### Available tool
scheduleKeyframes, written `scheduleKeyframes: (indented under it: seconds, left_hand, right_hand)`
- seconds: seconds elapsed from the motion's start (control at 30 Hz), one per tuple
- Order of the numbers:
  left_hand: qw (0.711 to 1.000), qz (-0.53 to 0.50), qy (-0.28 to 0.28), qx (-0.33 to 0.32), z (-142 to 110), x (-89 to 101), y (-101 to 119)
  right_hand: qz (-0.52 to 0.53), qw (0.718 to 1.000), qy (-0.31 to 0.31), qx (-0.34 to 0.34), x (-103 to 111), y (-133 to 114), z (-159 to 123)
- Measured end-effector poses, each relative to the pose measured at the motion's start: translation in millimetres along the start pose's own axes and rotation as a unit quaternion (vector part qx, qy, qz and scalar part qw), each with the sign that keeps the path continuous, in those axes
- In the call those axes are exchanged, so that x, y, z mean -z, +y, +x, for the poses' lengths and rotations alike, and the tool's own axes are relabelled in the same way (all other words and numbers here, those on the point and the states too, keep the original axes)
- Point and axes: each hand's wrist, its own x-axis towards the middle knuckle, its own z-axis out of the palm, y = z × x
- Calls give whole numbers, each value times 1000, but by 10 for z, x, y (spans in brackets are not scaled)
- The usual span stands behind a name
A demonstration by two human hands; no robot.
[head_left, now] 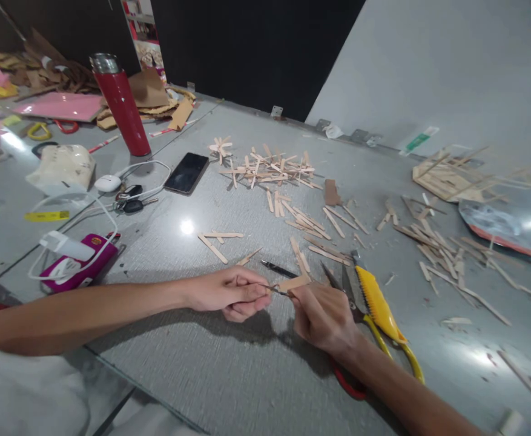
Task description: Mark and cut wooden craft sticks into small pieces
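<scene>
Over the table (pixel 201 369), thin strip (pixel 280 290) was pinched by left hand (pixel 235 293), right hand (pixel 323 315).
Hands were just apart; even grip was needed.

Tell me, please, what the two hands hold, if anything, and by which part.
A thin piece, too small to identify, is pinched at one end by the left hand and at the other by the right hand.

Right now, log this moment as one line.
left hand: pinching thin, dark, narrow piece, material unclear | right hand: fingers at its other end | beyond hands: slim black pen | right of right hand: yellow ridged tool
</scene>
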Motion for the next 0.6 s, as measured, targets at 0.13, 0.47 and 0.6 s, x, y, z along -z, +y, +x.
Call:
scheduleKeyframes:
  seconds: [0.13,0.47,0.6]
  left_hand:
    - [1000,-6,-6,6,1,4,-6]
    - [1000,-14,-5,-5,-12,37,-8]
    - [999,-20,33,-31,-1,46,55]
  right_hand:
    - [-25,999,9,21,31,2,29]
    - [-31,999,18,19,64,89,-33]
    - [-52,997,46,-27,61,167,-83]
